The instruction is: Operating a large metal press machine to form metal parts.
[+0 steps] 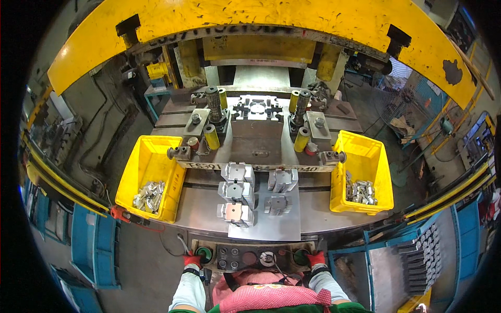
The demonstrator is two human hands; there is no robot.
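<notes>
The person's left hand (192, 259) and right hand (315, 259) rest at the left and right ends of the near control box (240, 243), each grip impossible to tell, and belong there, well clear of the metal part (256, 108) on the far press (258, 130).

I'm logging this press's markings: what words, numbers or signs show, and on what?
Grey steel die's front edge: big dark letters and digits, partly blocked; not copied.
Dark metal strip under curved yellow beam: large characters, partly hidden.
Left yellow plastic bin: handwriting, too small.
Yellow rear panel, lower edge: tiny print, unreadable.
</notes>
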